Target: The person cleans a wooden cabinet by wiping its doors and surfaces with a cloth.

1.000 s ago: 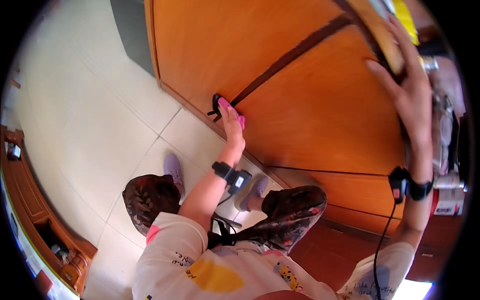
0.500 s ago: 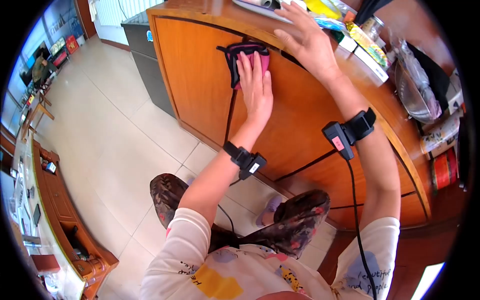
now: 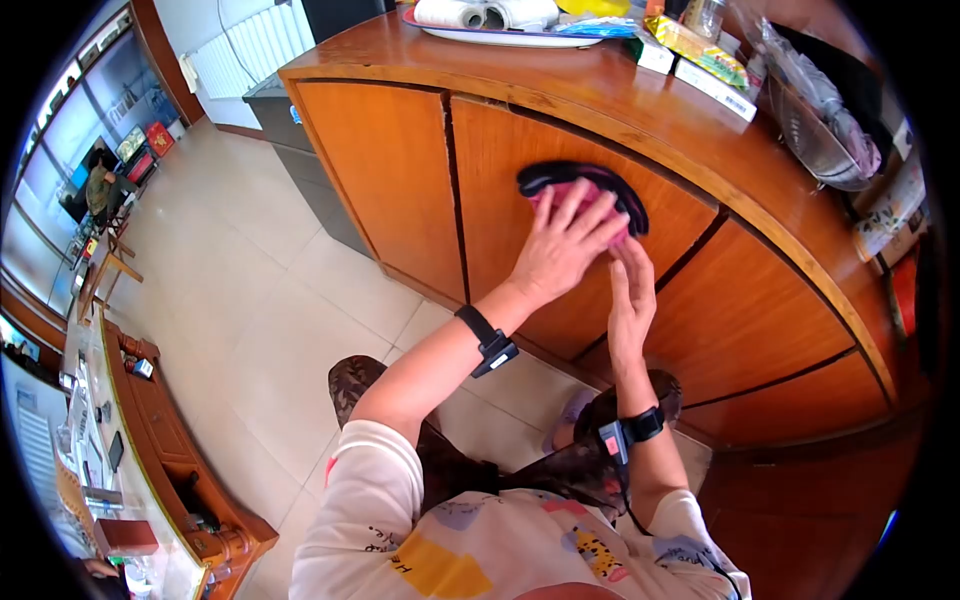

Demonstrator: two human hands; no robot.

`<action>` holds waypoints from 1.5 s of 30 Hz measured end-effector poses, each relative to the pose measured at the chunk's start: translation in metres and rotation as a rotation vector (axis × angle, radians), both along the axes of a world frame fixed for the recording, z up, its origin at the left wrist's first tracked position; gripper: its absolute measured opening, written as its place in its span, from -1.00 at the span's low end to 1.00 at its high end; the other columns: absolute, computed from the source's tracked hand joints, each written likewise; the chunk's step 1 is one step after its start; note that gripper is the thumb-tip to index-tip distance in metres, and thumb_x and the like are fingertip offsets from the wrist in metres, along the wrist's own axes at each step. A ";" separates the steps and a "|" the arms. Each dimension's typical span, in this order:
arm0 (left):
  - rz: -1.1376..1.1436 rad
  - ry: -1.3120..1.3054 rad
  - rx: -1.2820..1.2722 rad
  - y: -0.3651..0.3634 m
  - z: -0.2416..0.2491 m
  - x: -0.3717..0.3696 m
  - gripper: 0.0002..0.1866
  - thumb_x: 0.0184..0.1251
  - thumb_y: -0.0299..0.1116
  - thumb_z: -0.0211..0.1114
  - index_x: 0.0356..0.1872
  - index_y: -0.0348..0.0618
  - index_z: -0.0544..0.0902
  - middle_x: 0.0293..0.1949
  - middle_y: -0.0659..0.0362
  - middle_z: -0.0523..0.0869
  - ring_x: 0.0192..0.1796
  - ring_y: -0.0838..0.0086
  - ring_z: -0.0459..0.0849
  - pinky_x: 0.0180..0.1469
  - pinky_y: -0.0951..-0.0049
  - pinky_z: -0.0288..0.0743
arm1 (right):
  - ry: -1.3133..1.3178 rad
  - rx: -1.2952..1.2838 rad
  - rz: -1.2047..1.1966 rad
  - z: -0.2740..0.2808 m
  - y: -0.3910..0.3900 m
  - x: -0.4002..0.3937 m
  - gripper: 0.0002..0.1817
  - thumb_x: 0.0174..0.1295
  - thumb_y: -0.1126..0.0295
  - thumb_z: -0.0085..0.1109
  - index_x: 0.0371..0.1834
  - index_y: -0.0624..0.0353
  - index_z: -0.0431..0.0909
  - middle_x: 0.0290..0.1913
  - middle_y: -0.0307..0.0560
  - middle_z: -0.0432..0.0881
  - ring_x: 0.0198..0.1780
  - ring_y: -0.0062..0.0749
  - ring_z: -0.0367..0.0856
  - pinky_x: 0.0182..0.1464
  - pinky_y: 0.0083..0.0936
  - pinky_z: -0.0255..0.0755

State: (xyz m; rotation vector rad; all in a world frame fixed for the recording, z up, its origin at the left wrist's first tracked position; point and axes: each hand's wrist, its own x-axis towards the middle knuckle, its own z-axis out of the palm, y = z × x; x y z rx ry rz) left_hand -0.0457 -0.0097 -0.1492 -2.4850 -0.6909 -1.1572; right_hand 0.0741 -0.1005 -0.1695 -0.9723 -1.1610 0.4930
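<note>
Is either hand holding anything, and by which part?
The left hand presses the pink-and-black cloth against the orange wooden door, fingers over its pink part; no grip shows. The right hand is below, contact unclear.

We count two hands — one left hand (image 3: 565,243), one right hand (image 3: 631,305) — two wrist bands (image 3: 483,332), one pink-and-black cloth (image 3: 597,177), two white rolls (image 3: 450,12), one plate (image 3: 530,38), one basket (image 3: 820,150), one distant seated person (image 3: 101,190)

The person's left hand (image 3: 567,242) presses, fingers spread, on the pink cloth (image 3: 603,181); the right hand (image 3: 632,305) reaches upward just beneath it.
</note>
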 end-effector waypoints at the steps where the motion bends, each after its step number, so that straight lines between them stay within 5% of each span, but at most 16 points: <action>1: 0.006 0.004 0.003 0.004 0.001 -0.005 -0.46 0.31 -0.29 0.20 0.35 0.26 0.44 0.41 0.22 0.35 0.51 0.09 0.16 0.47 -0.14 -0.01 | 0.093 -0.046 0.031 -0.004 -0.004 -0.001 -0.56 0.49 0.41 -0.01 0.38 0.25 0.29 0.32 0.01 0.47 0.30 -0.33 0.47 0.30 -0.43 0.32; 5: 0.096 0.041 0.096 0.024 0.008 -0.030 -0.48 0.23 -0.33 0.23 0.27 0.19 0.48 0.30 0.17 0.44 0.45 0.15 0.25 0.44 -0.04 0.08 | 0.169 -0.185 0.026 -0.014 -0.022 -0.004 -0.57 0.52 0.33 -0.04 0.38 0.23 0.28 0.29 -0.02 0.50 0.21 -0.39 0.54 0.19 -0.51 0.38; 9: 0.253 -0.289 -0.021 0.046 0.015 -0.042 -0.45 0.44 -0.25 0.08 0.43 -0.08 0.31 0.48 -0.11 0.19 0.52 -0.10 0.07 0.47 -0.06 0.03 | 0.217 -0.245 0.089 -0.037 -0.033 -0.007 -0.60 0.50 0.37 -0.01 0.34 0.20 0.33 0.18 -0.05 0.59 0.10 -0.38 0.63 0.13 -0.51 0.44; 13: 0.149 -0.774 -0.396 0.049 0.040 -0.036 -0.38 0.59 -0.08 -0.14 0.52 -0.18 0.10 0.56 -0.14 -0.10 0.58 -0.06 -0.12 0.55 0.11 -0.19 | 0.240 -0.287 0.241 -0.030 -0.031 -0.012 -0.63 0.49 0.42 -0.04 0.31 0.25 0.34 0.15 -0.03 0.60 0.10 -0.35 0.64 0.13 -0.51 0.46; 17: 0.034 -0.967 -0.707 0.028 0.059 -0.017 -0.28 0.58 0.10 -0.20 0.54 -0.18 0.02 0.58 -0.13 -0.25 0.61 0.02 -0.29 0.56 0.14 -0.32 | 0.426 -0.290 0.320 -0.005 -0.022 -0.031 -0.62 0.52 0.31 -0.08 0.30 0.24 0.35 0.18 -0.01 0.58 0.17 -0.34 0.59 0.18 -0.47 0.44; 23: -0.116 -0.600 -0.706 -0.034 0.055 0.031 -0.28 0.56 0.12 -0.15 0.55 -0.11 0.04 0.55 -0.23 -0.35 0.58 -0.16 -0.37 0.55 0.02 -0.38 | 0.698 -0.279 0.348 -0.022 -0.014 -0.038 -0.55 0.54 0.15 -0.14 0.34 0.20 0.32 0.24 -0.03 0.52 0.27 -0.34 0.51 0.28 -0.40 0.38; 24: -0.119 -0.535 -0.624 -0.042 0.052 0.042 -0.32 0.56 0.06 -0.09 0.53 -0.08 0.08 0.55 -0.25 -0.33 0.56 -0.27 -0.34 0.53 -0.09 -0.33 | 0.744 -0.254 0.341 -0.025 -0.019 -0.037 -0.54 0.55 0.12 -0.18 0.34 0.18 0.32 0.27 -0.04 0.50 0.28 -0.33 0.49 0.30 -0.37 0.36; 25: -0.060 -0.428 -0.590 -0.053 0.050 0.051 -0.32 0.57 0.08 -0.16 0.55 -0.07 0.05 0.56 -0.19 -0.36 0.59 -0.08 -0.37 0.56 0.06 -0.33 | 0.790 -0.231 0.334 -0.029 -0.024 -0.034 -0.52 0.55 0.09 -0.23 0.34 0.17 0.32 0.30 -0.05 0.48 0.29 -0.33 0.48 0.33 -0.34 0.34; 26: -0.063 -0.396 -0.541 -0.061 0.046 0.064 -0.33 0.56 0.07 -0.11 0.53 -0.06 0.10 0.56 -0.19 -0.36 0.58 -0.15 -0.36 0.55 0.00 -0.27 | 0.947 -0.211 0.397 -0.042 -0.022 -0.024 -0.45 0.52 0.11 -0.18 0.40 0.28 0.25 0.24 0.03 0.54 0.17 -0.20 0.55 0.23 -0.35 0.43; 28: -0.117 -0.308 -0.601 -0.084 0.045 0.076 -0.32 0.52 0.07 -0.03 0.52 -0.04 0.15 0.57 -0.11 -0.37 0.58 -0.15 -0.37 0.53 -0.03 -0.09 | 0.927 -0.158 0.329 -0.026 -0.030 -0.008 -0.37 0.50 -0.04 -0.21 0.47 0.16 0.17 0.35 0.00 0.42 0.26 -0.15 0.51 0.17 -0.25 0.49; 29: -0.165 -0.305 -0.642 -0.092 0.045 0.080 -0.30 0.50 0.07 0.01 0.53 -0.02 0.14 0.58 -0.10 -0.34 0.58 -0.16 -0.34 0.51 -0.02 -0.01 | 0.917 -0.133 0.354 -0.019 -0.035 0.003 -0.33 0.50 -0.10 -0.25 0.51 0.10 0.12 0.43 -0.02 0.33 0.34 -0.13 0.43 0.24 -0.15 0.44; 31: -0.205 -0.323 -0.686 -0.103 0.043 0.085 -0.27 0.48 0.09 0.02 0.53 -0.04 0.13 0.57 -0.13 -0.30 0.57 -0.18 -0.30 0.50 -0.02 0.03 | 1.028 -0.029 0.538 0.011 -0.049 0.015 -0.35 0.51 -0.11 -0.29 0.39 0.21 0.26 0.22 0.00 0.50 0.21 -0.23 0.51 0.25 -0.28 0.43; 33: -0.220 -0.300 -0.714 -0.109 0.045 0.086 -0.23 0.48 0.07 0.05 0.53 -0.15 0.06 0.54 -0.27 -0.22 0.57 -0.20 -0.22 0.51 0.01 0.00 | 1.051 -0.038 0.459 0.008 -0.049 0.031 -0.35 0.50 -0.15 -0.29 0.29 0.21 0.37 0.11 -0.01 0.56 0.10 -0.25 0.58 0.13 -0.31 0.52; 38: -0.277 -0.178 -0.708 -0.109 0.051 0.078 -0.14 0.41 0.08 0.13 0.53 -0.20 0.01 0.52 -0.32 -0.08 0.54 -0.12 0.05 0.49 0.23 0.09 | 1.138 0.013 0.404 0.009 -0.048 0.034 -0.52 0.47 -0.02 -0.03 0.17 0.16 0.42 0.08 -0.05 0.60 0.09 -0.29 0.59 0.18 -0.31 0.50; 41: -0.406 -0.106 -0.853 -0.099 0.067 0.057 -0.14 0.37 0.04 0.23 0.51 -0.23 0.08 0.50 -0.19 0.14 0.48 0.11 0.28 0.37 0.30 0.32 | 1.059 -0.023 0.315 -0.003 -0.048 0.048 -0.52 0.43 0.07 0.06 0.27 0.12 0.37 0.19 -0.08 0.55 0.18 -0.32 0.54 0.23 -0.29 0.46; 45: -0.520 -0.057 -0.802 -0.092 0.096 0.036 -0.47 0.34 -0.33 0.33 0.32 -0.14 0.47 0.23 0.06 0.61 0.30 0.34 0.54 0.23 0.42 0.45 | 1.065 0.048 0.232 0.029 -0.084 0.069 -0.41 0.30 0.13 0.21 0.30 0.23 0.35 0.23 -0.04 0.54 0.26 -0.26 0.49 0.34 -0.24 0.36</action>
